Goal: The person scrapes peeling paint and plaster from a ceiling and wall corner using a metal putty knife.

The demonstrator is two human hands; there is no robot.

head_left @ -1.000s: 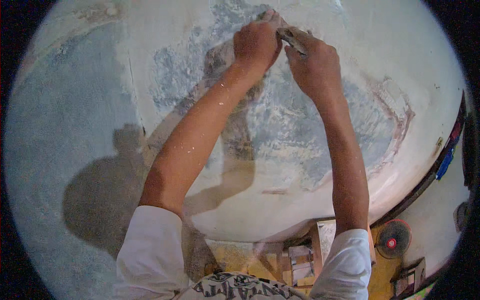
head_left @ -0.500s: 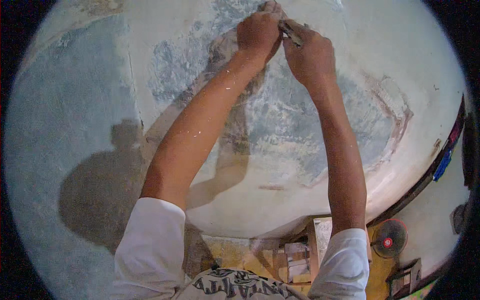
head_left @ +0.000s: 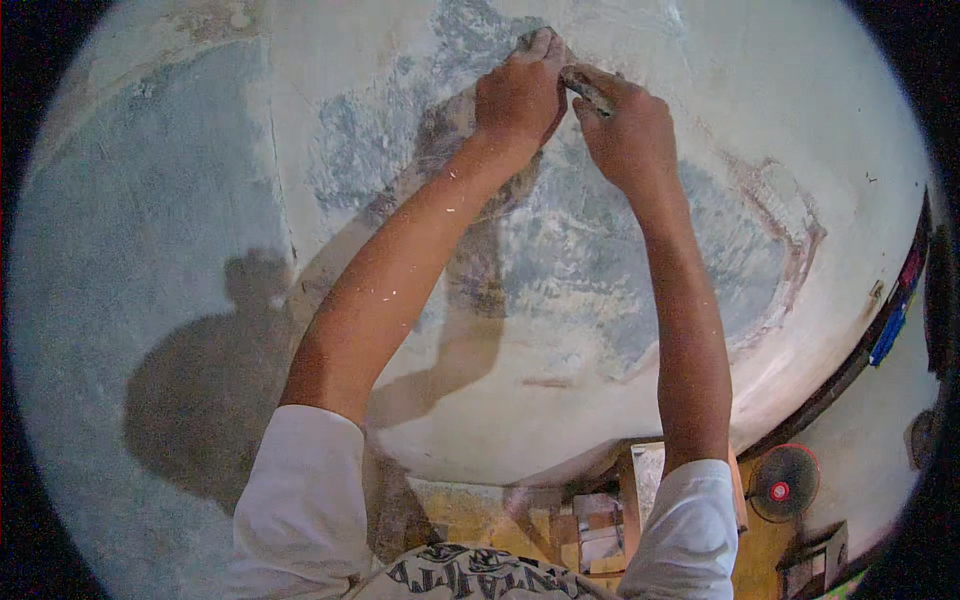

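Observation:
Both my arms reach up against a wall (head_left: 560, 410) with patchy grey-blue and off-white paint. My right hand (head_left: 640, 130) is closed around a short, grey-crusted tool (head_left: 590, 92), which looks like a scraper handle; its working end is hidden. Close beside it, my left hand (head_left: 520, 100) is closed with its knuckles toward me and its fingertips near the wall. Whatever lies in its fingers is out of sight. White flecks dot my left forearm. A worn grey-blue patch (head_left: 590, 250) spreads below and behind my hands.
A cracked, peeling strip (head_left: 795, 235) runs down the wall to the right. Low on the right stand a round fan (head_left: 783, 485) and a dark box-like object (head_left: 812, 565). Wooden furniture (head_left: 600, 535) sits below, near my body. My shadow (head_left: 210, 390) falls on the left.
Both hands have come slightly lower along the wall, still close together, with the tool still in my right hand. The whole view has shifted a little.

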